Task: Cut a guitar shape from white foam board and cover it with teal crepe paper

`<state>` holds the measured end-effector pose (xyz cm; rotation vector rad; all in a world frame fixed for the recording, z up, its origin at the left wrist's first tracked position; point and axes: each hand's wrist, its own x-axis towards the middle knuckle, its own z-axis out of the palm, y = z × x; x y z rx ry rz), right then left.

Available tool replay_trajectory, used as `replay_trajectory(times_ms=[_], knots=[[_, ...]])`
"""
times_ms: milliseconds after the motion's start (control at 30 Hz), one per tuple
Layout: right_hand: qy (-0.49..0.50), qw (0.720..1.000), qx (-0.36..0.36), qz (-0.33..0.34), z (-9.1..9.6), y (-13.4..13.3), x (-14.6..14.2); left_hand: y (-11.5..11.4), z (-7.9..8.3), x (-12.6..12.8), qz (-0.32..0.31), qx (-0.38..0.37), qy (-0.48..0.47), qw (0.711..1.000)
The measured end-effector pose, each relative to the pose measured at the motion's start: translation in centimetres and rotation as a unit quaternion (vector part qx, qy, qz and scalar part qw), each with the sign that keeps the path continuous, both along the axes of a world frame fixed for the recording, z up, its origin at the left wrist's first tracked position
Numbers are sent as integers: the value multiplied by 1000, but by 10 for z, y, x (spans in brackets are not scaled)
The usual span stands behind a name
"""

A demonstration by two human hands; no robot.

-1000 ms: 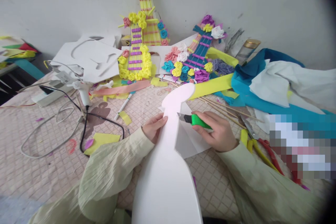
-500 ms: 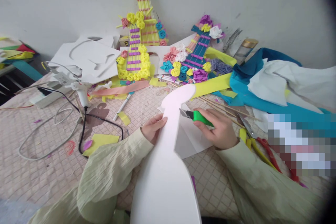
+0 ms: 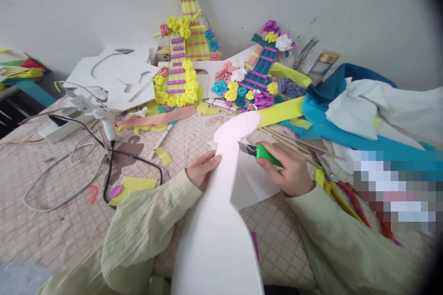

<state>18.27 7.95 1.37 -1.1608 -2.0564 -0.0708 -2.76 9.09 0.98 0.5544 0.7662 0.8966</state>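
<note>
A white foam board cutout (image 3: 218, 221), shaped like a guitar with a rounded head and wide body, stretches from mid-table down to the bottom edge of the view. On the left edge of its neck, my left hand (image 3: 203, 168) is closed, thumb on top and fingers beneath. My right hand (image 3: 292, 168) is wrapped round a green utility knife (image 3: 268, 156). The blade's tip meets the right edge of the neck just below the head. Under the neck lies a white sheet (image 3: 254, 184), partly covered by the cutout.
Decorated paper guitars, one yellow (image 3: 177, 71) and one blue (image 3: 259, 69), lean at the back. On the left are a glue gun (image 3: 110, 124), cables and a power strip (image 3: 62, 124). Red-handled scissors (image 3: 356, 203) and blue crepe paper (image 3: 346, 124) lie to the right.
The head of the cutout has shifted slightly to the right. My right hand and the knife have moved very little, with the blade still at the neck's edge.
</note>
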Motion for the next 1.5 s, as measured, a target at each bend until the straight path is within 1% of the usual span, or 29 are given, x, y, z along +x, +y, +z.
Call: replay_trajectory(times_ms=[100,233,600,800,1067,1133,1200,1300,1367,1433,1500], knots=[[1,1000,12,1,0,0,1,0,0,0,-2,0,-5,1000],[-5,1000,3,6,1,-1,-1,0,-1,0,2,4,4,1000],[-14,999,8,-30,3,1,4,0,3,-2,1,8,14,1000],[-8,1000,12,-15,4,0,1,0,4,-1,0,6,11,1000],[-23,998,26,-44,3,0,3,0,3,-1,-7,6,8,1000],[-23,998,31,-41,4,2,5,1,3,-2,-6,3,11,1000],[-24,999,29,-22,6,2,7,2,3,-3,-3,3,13,1000],[-20,999,9,30,7,3,11,3,4,-3,1,8,11,1000],[1,998,-22,65,6,2,14,2,6,-4,-3,11,7,1000],[63,990,-84,89,3,1,16,2,7,-4,-11,11,3,1000],[130,977,-141,92,-1,0,18,0,8,-4,-19,11,-1,1000]])
